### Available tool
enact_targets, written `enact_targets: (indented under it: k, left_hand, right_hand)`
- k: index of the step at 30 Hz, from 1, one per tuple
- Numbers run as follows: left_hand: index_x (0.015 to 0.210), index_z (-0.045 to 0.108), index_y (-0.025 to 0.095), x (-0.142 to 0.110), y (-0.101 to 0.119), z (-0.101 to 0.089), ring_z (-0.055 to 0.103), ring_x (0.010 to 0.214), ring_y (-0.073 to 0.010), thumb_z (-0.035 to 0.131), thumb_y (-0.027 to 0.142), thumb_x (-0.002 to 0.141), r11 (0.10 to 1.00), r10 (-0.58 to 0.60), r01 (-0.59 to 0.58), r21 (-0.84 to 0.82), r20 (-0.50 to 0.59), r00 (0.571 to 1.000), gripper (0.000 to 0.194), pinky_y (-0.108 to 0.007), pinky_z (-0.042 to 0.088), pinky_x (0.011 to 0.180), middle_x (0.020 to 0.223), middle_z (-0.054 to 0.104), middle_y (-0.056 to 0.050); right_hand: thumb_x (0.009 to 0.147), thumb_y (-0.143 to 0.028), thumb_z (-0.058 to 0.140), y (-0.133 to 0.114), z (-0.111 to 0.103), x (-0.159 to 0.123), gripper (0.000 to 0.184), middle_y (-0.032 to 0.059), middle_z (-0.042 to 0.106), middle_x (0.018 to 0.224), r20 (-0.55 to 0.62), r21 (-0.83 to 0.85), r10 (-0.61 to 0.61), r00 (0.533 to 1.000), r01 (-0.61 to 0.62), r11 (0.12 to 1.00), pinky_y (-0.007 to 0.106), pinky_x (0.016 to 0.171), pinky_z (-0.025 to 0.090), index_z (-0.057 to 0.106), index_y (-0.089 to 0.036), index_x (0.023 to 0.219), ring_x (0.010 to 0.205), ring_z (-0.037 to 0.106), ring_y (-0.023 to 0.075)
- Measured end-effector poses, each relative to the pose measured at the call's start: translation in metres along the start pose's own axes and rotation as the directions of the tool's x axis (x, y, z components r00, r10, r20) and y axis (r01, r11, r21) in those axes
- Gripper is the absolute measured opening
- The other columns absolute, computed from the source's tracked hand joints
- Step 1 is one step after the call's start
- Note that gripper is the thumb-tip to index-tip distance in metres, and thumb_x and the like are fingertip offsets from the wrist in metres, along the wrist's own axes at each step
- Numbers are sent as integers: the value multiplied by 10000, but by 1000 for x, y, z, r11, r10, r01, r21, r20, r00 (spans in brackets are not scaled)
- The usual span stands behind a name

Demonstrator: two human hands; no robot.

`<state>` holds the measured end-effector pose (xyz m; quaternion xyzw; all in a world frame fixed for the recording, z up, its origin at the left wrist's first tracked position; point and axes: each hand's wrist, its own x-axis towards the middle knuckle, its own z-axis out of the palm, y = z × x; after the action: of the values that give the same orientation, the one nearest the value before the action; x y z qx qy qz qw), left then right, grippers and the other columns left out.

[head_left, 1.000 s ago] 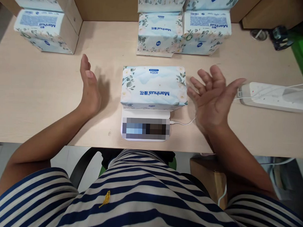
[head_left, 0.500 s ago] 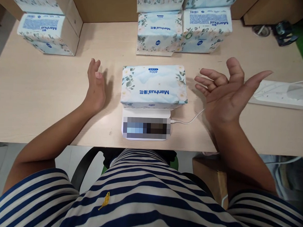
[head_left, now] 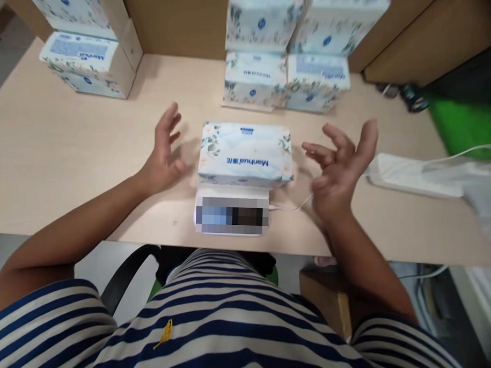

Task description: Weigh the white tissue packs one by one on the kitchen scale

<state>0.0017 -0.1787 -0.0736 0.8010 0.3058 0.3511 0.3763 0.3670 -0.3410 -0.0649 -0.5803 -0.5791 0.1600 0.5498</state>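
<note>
A pack of tissues [head_left: 246, 152], white and pale blue with printed flowers and leaves, lies on a small white scale [head_left: 233, 191] in front of me. The scale's front panel is blurred by pixels, and a thin white cable runs from its right side. My left hand [head_left: 165, 157] hovers to the left of the pack, open, fingers apart and thumb toward it. On the other side my right hand [head_left: 338, 171] is raised, open and empty, its fingers spread. Neither hand touches the pack.
Stacked tissue packs [head_left: 253, 79] stand at the back middle, and more packs [head_left: 88, 63] at the back left, before a cardboard wall [head_left: 178, 26]. A white power strip [head_left: 415, 176] with cables lies at the right. Small dark objects [head_left: 413, 97] sit at the back right.
Both hands have moved closer to the pack on the scale, the right one turning inward. My view has shifted, showing more of the stacks at the back. The pack stays on the scale.
</note>
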Motion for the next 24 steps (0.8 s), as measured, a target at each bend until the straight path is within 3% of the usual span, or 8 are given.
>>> enact_targets:
  k: [2,4,7,10,13,18,21,24]
  left_hand:
    - [1830,97,402,-3,5,3,186,1795,-490,735,1075,677,997,60,-56,-45,105,993,1480,-691,318,1428,1952,94,-143]
    - [1846,61,424,-7,10,7,247,1775,-507,912,905,685,997,61,-47,-63,229,972,1518,-728,332,1414,1942,149,-160]
    - [1863,44,406,-11,14,8,354,1733,-518,978,670,779,999,39,-29,-39,309,950,1455,-769,388,1374,1899,284,-199]
    - [1874,72,335,-14,21,2,464,1667,-530,986,600,782,999,53,-48,-26,252,966,1450,-762,464,1328,1823,421,-237]
    - [1875,72,294,-8,29,-15,495,1643,-524,981,652,768,998,68,-70,6,167,984,1477,-729,460,1338,1818,418,-256]
    - [1858,-76,251,10,26,-77,309,1756,-482,828,848,826,988,36,-14,153,-146,989,1496,-691,313,1420,1883,279,-262]
    - [1858,-1,144,15,11,-124,27,1827,-442,655,830,959,881,-155,308,358,-396,905,1307,-646,114,1482,1943,21,-236]
    - [1842,103,34,8,-12,-160,-53,1831,-408,392,731,1093,635,-412,679,368,-583,700,1064,-640,31,1484,1942,8,-236]
  right_hand:
    - [715,-994,760,7,3,-4,1441,129,317,1873,143,-59,-140,980,149,987,706,1295,478,-93,-544,1787,1637,523,449]
    - [770,-941,778,14,8,-2,1461,137,189,1921,301,-59,-195,933,222,973,724,1308,464,-210,-534,1766,1747,362,430]
    - [812,-888,800,12,15,14,1462,150,135,1932,486,-72,-180,855,244,967,728,1353,416,-218,-494,1785,1794,259,410]
    - [796,-825,868,-10,24,39,1293,148,318,1849,573,-144,-150,806,279,950,703,1382,401,175,-463,1825,1748,346,430]
    - [738,-838,903,-35,39,70,1097,145,507,1649,580,-157,-176,795,321,934,683,1363,448,530,-421,1681,1637,487,439]
    - [663,-907,901,-69,109,126,1137,164,556,1549,381,-99,-286,879,346,933,675,1382,409,590,-323,1588,1560,524,437]
    - [661,-862,922,-90,176,163,1202,193,497,1641,310,-58,-277,909,309,949,637,1416,359,518,-265,1622,1621,452,441]
    - [712,-658,963,-109,247,197,1143,197,451,1693,346,-51,-241,907,274,960,593,1429,348,459,-255,1655,1641,435,413]
